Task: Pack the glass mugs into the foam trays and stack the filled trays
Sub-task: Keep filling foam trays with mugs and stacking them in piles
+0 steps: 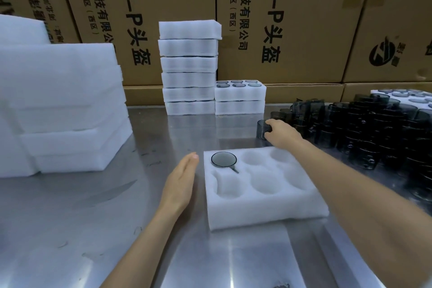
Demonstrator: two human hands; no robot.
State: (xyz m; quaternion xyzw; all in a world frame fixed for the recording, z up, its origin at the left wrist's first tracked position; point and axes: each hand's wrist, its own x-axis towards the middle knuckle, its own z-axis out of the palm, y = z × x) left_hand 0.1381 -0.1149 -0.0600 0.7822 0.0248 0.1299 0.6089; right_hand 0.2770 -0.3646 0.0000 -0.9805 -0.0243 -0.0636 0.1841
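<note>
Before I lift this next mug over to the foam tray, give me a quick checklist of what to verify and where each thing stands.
1. Grip: right hand has its fingers round the smoky glass mug at the edge of the mug pile; whether the hold is firm: cannot tell.
2. Free pockets: foam tray holds one seated mug in the far left pocket, the other five are empty: ok.
3. Tray lies flat on the steel table: ok.
4. Tray steadied: left hand lies open beside the tray's left edge, contact unclear: cannot tell.
5. Path from mug to tray free of objects: ok.
</note>
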